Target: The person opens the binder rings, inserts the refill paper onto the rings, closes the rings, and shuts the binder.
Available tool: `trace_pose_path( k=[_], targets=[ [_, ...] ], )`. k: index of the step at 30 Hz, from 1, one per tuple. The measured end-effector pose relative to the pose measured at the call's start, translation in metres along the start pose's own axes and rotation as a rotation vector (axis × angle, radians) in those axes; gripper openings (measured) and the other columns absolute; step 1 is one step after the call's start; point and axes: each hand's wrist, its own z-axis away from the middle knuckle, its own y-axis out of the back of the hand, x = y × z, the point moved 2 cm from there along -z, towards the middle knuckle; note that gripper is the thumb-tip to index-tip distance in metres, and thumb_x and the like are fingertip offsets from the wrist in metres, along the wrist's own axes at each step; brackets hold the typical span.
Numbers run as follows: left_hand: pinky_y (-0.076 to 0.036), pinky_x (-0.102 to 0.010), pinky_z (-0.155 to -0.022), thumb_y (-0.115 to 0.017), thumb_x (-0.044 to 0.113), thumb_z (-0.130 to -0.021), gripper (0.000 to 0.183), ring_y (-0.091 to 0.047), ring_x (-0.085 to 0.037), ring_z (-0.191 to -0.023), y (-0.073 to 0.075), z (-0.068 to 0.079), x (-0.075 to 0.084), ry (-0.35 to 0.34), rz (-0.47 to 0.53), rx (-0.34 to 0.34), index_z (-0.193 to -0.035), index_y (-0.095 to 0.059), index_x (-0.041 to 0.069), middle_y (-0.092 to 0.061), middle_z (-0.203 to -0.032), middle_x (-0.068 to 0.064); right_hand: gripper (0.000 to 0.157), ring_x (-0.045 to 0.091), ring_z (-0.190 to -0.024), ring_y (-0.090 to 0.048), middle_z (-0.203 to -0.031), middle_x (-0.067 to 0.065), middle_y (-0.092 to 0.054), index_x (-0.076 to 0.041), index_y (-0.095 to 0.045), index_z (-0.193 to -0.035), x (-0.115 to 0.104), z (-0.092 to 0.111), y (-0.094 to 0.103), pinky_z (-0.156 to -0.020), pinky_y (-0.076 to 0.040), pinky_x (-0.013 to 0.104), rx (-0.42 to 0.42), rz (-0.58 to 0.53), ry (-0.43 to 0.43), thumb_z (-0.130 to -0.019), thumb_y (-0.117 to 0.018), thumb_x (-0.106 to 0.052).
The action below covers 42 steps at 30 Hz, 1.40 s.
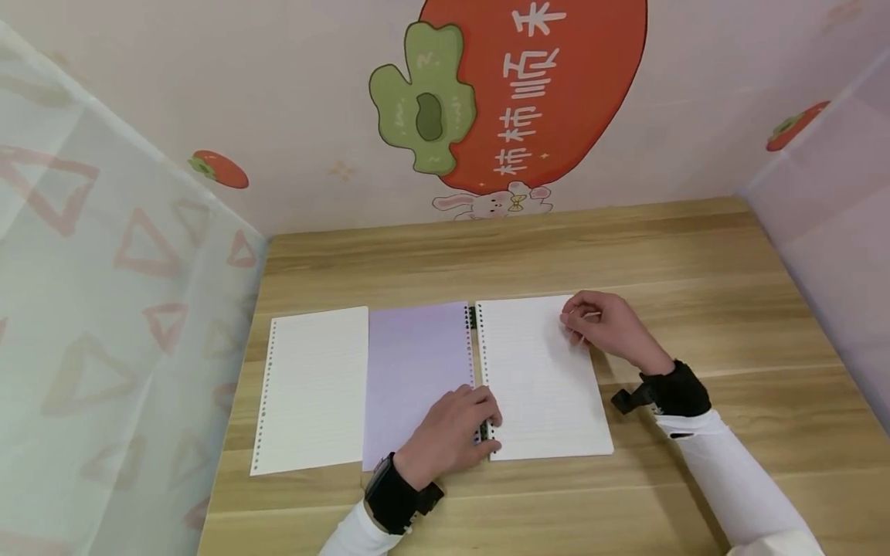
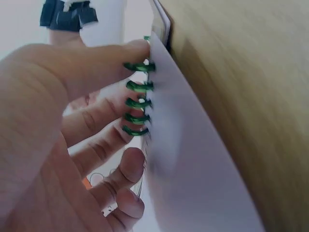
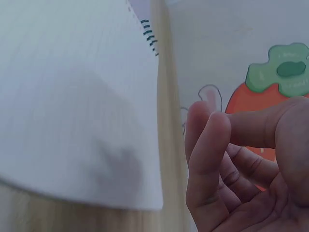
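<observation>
A loose-leaf notebook lies spread on the table, with a lilac sheet on its left and white lined pages on its right. Short green binder rings run along the spine between them. My left hand rests over the lower spine, thumb and fingertips touching around the rings. Above the upper right corner of the lined pages is my right hand. Its thumb and forefinger tips meet with nothing visible between them, and the page corner shows apart from them in the right wrist view.
A white sheet with punched holes down its left edge lies against the lilac sheet. Beneath everything is a wooden table. A printed cloth with a large red fruit picture hangs behind it, and pale cloth walls flank both sides.
</observation>
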Motion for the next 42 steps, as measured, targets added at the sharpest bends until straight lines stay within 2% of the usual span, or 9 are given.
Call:
trace_pose_path(
  k=[8,13,17,24,31,37,42],
  targets=[
    [-0.041,-0.023,-0.077,-0.079,0.032,-0.09,0.02,-0.045,-0.01,-0.085,0.003,0.0,-0.006,-0.007,0.096,-0.016,-0.106,-0.073,0.022,-0.062,-0.106,0.009,0.025,0.035,-0.075,-0.068,-0.095,0.023,-0.07,0.004,-0.07,-0.111,-0.039,-0.036,-0.032,-0.066,-0.058,0.036,-0.095,-0.014,0.137,-0.101,-0.065,-0.018],
    [-0.042,-0.023,-0.08,-0.077,0.032,-0.091,0.019,-0.047,-0.009,-0.087,0.001,0.0,-0.011,-0.004,0.151,-0.017,-0.108,-0.075,0.022,-0.062,-0.107,0.009,0.022,0.028,-0.079,-0.067,-0.095,0.017,-0.071,0.002,-0.071,-0.113,-0.068,-0.06,-0.066,-0.069,-0.056,0.032,-0.17,0.036,0.241,-0.101,-0.065,-0.016],
    [-0.043,-0.023,-0.083,-0.075,0.032,-0.094,0.019,-0.049,-0.009,-0.092,0.0,0.003,-0.015,-0.017,0.179,-0.032,-0.11,-0.074,0.022,-0.061,-0.109,0.009,0.015,0.023,-0.079,-0.065,-0.093,0.015,-0.071,-0.004,-0.073,-0.109,-0.09,-0.076,-0.095,-0.07,-0.055,0.031,-0.233,0.051,0.311,-0.1,-0.066,-0.014],
    [-0.045,-0.028,-0.098,-0.07,0.016,-0.097,0.021,-0.055,-0.011,-0.108,0.002,0.011,-0.021,-0.057,0.234,-0.05,-0.117,-0.072,0.021,-0.061,-0.12,0.008,0.009,0.017,-0.075,-0.065,-0.09,0.016,-0.073,-0.01,-0.074,-0.102,-0.12,-0.093,-0.137,-0.068,-0.053,0.031,-0.336,0.061,0.374,-0.1,-0.067,-0.015],
    [-0.044,-0.029,-0.104,-0.073,0.015,-0.093,0.023,-0.058,-0.013,-0.116,0.003,0.014,-0.022,-0.071,0.189,0.008,-0.116,-0.072,0.019,-0.064,-0.121,0.005,0.009,0.013,-0.08,-0.067,-0.096,0.016,-0.074,-0.011,-0.073,-0.102,-0.146,-0.102,-0.176,-0.073,-0.053,0.029,-0.445,0.066,0.418,-0.101,-0.065,-0.014],
    [-0.042,-0.028,-0.107,-0.071,0.023,-0.096,0.023,-0.059,-0.011,-0.116,0.013,0.023,-0.026,-0.003,0.157,0.035,-0.119,-0.072,0.017,-0.068,-0.12,0.007,0.014,0.013,-0.094,-0.067,-0.103,0.007,-0.074,-0.007,-0.075,-0.107,-0.164,-0.111,-0.207,-0.084,-0.054,0.029,-0.498,0.151,0.495,-0.101,-0.063,-0.012],
    [-0.044,-0.03,-0.106,-0.067,0.025,-0.099,0.022,-0.059,-0.009,-0.116,0.035,0.051,-0.039,0.096,0.213,0.072,-0.118,-0.072,0.017,-0.069,-0.121,0.009,0.025,0.016,-0.117,-0.065,-0.124,0.008,-0.072,-0.002,-0.074,-0.121,-0.162,-0.115,-0.232,-0.1,-0.05,0.031,-0.558,0.281,0.575,-0.103,-0.058,-0.01]
  ],
)
